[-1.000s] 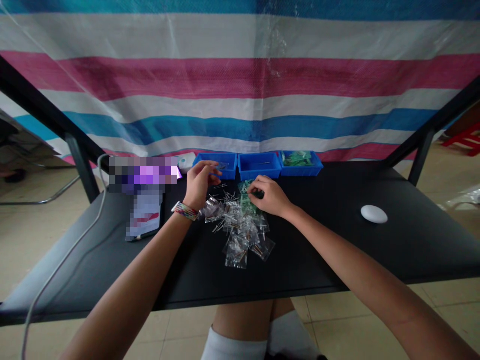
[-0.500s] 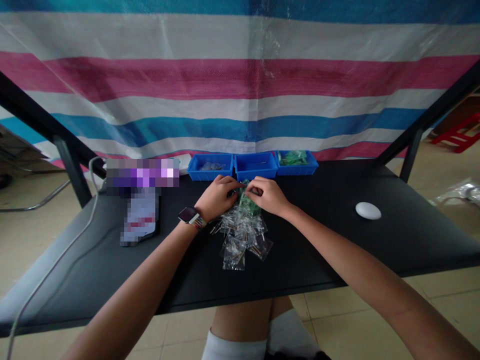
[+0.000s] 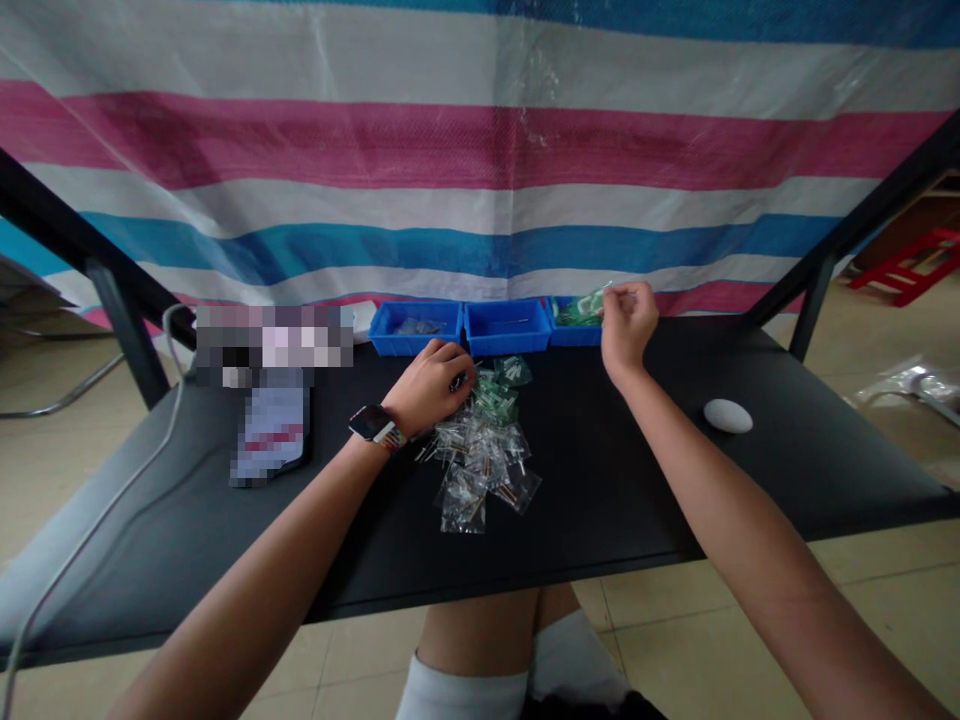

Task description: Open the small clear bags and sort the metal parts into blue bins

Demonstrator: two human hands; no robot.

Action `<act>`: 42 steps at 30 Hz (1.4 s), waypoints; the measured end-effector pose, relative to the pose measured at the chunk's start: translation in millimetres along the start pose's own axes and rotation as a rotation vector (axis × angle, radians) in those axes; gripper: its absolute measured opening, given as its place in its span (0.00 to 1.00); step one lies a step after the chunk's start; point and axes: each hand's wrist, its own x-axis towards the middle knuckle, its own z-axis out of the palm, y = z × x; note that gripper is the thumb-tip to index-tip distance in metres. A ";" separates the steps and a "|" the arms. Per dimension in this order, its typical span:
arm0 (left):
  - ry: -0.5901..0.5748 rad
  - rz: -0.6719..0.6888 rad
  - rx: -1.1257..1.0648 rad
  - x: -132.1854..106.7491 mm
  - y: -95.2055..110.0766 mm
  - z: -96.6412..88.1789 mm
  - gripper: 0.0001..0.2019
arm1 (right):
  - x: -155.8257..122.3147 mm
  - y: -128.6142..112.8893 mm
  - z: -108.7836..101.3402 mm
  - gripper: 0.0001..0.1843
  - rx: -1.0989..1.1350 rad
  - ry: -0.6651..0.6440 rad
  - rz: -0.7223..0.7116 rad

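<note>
My right hand (image 3: 628,322) is at the right-hand blue bin (image 3: 574,335), fingers closed in a pinch on a small green plastic bag (image 3: 598,300) at the bin's top. More green bags lie inside that bin. My left hand (image 3: 429,388), a watch on its wrist, rests on the table with curled fingers. Something dark shows between its thumb and fingers, too small to name. Beside its fingertips lie several green bags (image 3: 496,400). Closer to me is a heap of clear small bags (image 3: 480,465) with thin metal pieces in them.
The middle blue bin (image 3: 508,345) holds a thin piece; the left blue bin (image 3: 416,345) holds clear bags. A white oval object (image 3: 727,416) lies right on the black table (image 3: 600,500). A blurred phone-like object (image 3: 270,430) and a cable (image 3: 150,465) are left.
My right hand has moved from the green bags in the middle to the right-hand bin. My left hand has stayed beside the pile. The view has shifted slightly.
</note>
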 end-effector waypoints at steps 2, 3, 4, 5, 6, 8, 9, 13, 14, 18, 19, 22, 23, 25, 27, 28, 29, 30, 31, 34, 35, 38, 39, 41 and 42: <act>-0.015 0.006 -0.008 0.4 1.0 0.0 0.07 | 7.5 6.3 -13.4 0.09 -0.151 0.099 -0.001; -0.016 0.012 -0.008 0.4 1.5 0.0 0.06 | 8.5 7.4 -18.3 0.08 -0.221 0.127 0.004; -0.012 0.021 -0.008 0.4 2.0 -0.1 0.06 | 8.0 7.7 -21.8 0.08 -0.287 0.106 -0.002; -0.005 0.030 -0.009 0.4 2.5 -0.5 0.05 | 6.4 7.4 -23.8 0.07 -0.346 0.080 -0.013; 0.002 0.036 -0.011 0.3 3.0 -1.1 0.05 | 4.1 7.0 -24.6 0.06 -0.395 0.062 -0.028; 0.011 0.032 -0.023 0.5 3.7 -3.0 0.04 | -1.1 6.7 -23.5 0.07 -0.463 0.052 -0.065; 0.016 0.019 -0.032 0.6 3.8 -4.2 0.03 | -3.4 6.7 -22.2 0.07 -0.484 0.053 -0.083; 0.098 -0.097 -0.138 1.1 1.6 -8.2 0.03 | -9.5 6.4 -18.3 0.10 -0.522 0.037 -0.145; 0.125 -0.135 -0.183 1.1 0.7 -8.5 0.03 | -10.8 5.3 -17.9 0.10 -0.526 0.025 -0.162; 0.218 -0.307 -0.402 2.0 -1.1 -7.3 0.05 | -20.7 -6.0 -15.2 0.11 -0.512 -0.033 -0.277; 0.246 -0.344 -0.467 2.4 -1.1 -7.1 0.06 | -25.0 -10.7 -13.5 0.11 -0.499 -0.064 -0.321; 0.352 -0.421 -0.661 4.2 -2.2 -8.2 0.10 | -41.0 -27.7 -5.8 0.11 -0.432 -0.251 -0.461; 0.393 -0.446 -0.717 4.9 -3.6 -9.1 0.11 | -46.4 -33.4 -2.8 0.12 -0.406 -0.344 -0.504; 0.499 -0.511 -0.813 6.1 -8.8 -10.8 0.11 | -55.6 -43.1 2.6 0.12 -0.371 -0.527 -0.576; 0.619 -0.574 -0.915 7.0 -16.5 -11.8 0.12 | -61.7 -48.9 6.5 0.11 -0.359 -0.650 -0.618; 0.665 -0.595 -0.966 7.4 -20.7 -11.8 0.12 | -63.6 -50.3 7.7 0.11 -0.355 -0.682 -0.630; 0.710 -0.615 -1.009 7.6 -24.9 -11.7 0.12 | -64.8 -50.9 8.6 0.11 -0.352 -0.699 -0.637; 0.753 -0.631 -1.044 7.7 -28.8 -11.3 0.12 | -65.6 -50.9 9.1 0.11 -0.348 -0.704 -0.642; 0.788 -0.643 -1.071 7.8 -32.1 -10.9 0.14 | -66.3 -50.7 9.5 0.11 -0.343 -0.704 -0.643; 0.854 -0.655 -1.119 7.8 -37.8 -9.8 0.18 | -68.9 -52.0 11.5 0.13 -0.321 -0.699 -0.633; 0.859 -0.650 -1.131 7.9 -38.2 -9.7 0.19 | -70.3 -53.7 12.7 0.13 -0.308 -0.699 -0.631; 0.855 -0.630 -1.175 8.2 -36.2 -10.3 0.18 | -76.3 -61.6 17.7 0.14 -0.254 -0.742 -0.634; 0.850 -0.624 -1.193 8.1 -35.0 -10.7 0.17 | -78.6 -64.3 19.7 0.14 -0.234 -0.771 -0.637; 0.834 -0.621 -1.225 7.6 -33.1 -11.2 0.14 | -83.3 -68.4 23.5 0.16 -0.203 -0.836 -0.638; 0.823 -0.627 -1.232 7.1 -32.5 -11.2 0.13 | -85.3 -69.5 25.2 0.17 -0.196 -0.862 -0.636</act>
